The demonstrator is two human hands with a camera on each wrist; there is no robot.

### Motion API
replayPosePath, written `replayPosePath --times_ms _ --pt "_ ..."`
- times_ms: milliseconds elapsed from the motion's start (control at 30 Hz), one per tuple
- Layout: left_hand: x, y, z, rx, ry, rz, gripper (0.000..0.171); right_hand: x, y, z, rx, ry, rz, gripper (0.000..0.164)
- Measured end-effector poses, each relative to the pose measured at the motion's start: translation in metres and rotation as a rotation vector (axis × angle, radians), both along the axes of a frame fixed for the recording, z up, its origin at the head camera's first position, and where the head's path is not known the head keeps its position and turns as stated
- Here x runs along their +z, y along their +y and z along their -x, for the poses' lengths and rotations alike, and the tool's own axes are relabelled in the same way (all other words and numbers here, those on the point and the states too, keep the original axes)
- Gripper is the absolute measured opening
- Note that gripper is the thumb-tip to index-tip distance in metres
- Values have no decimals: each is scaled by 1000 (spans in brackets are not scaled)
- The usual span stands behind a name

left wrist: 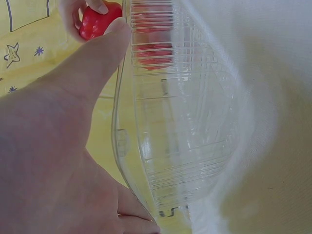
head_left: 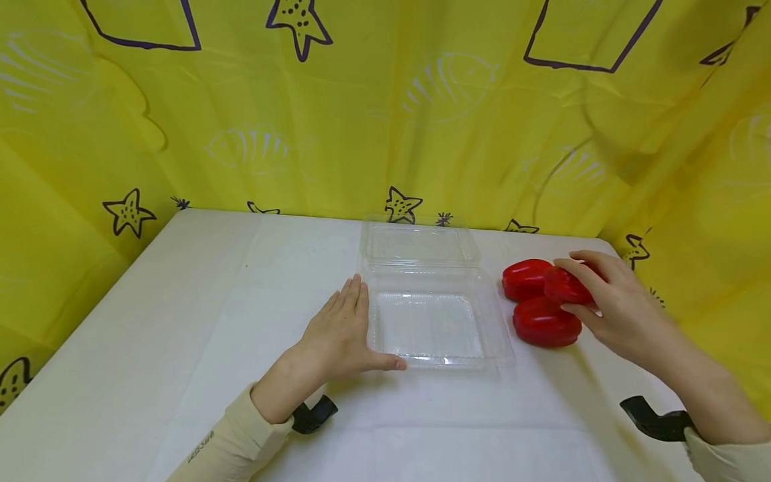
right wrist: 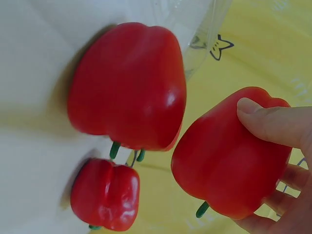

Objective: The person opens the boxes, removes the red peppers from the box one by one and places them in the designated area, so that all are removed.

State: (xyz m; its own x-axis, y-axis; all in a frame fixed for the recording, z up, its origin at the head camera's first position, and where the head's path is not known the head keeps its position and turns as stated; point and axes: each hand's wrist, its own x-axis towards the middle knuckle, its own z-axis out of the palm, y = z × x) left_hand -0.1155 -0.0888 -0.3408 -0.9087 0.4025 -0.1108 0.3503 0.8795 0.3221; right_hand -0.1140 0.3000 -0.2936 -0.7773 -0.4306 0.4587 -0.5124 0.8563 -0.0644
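Observation:
A clear plastic clamshell container (head_left: pixel 496 335) lies with its lid (head_left: pixel 421 244) folded back on the table. My left hand (head_left: pixel 337 338) rests against it, fingers straight along the left rim and thumb out over the near-left corner. Held by my right hand (head_left: pixel 620 308) between thumb and fingers is a red bell pepper (right wrist: pixel 229 156), above the other peppers. On the table right of the container, a red pepper (head_left: pixel 547 323) sits nearer me and another (head_left: pixel 524 278) farther back. The right wrist view also shows a smaller-looking pepper (right wrist: pixel 105 195) beside them.
White cloth covers the table (head_left: pixel 181 335). A yellow curtain (head_left: pixel 349 120) printed with stars and fish hangs behind it and along both sides. Black straps (head_left: pixel 316 414) circle both wrists.

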Motion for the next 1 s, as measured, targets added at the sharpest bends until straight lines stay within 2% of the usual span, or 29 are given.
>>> replayPosePath --times_ms 167,467,833,1000 --pt "0 0 0 0 -2 4 134 -3 9 -3 -32 -10 -6 76" --pt "0 0 0 4 0 6 134 -8 23 -4 -62 30 -13 73" --pt "1 1 0 1 1 6 134 -12 40 -7 -97 7 5 73" --pt "1 1 0 2 -1 6 134 -14 45 -9 -128 -6 -21 70"
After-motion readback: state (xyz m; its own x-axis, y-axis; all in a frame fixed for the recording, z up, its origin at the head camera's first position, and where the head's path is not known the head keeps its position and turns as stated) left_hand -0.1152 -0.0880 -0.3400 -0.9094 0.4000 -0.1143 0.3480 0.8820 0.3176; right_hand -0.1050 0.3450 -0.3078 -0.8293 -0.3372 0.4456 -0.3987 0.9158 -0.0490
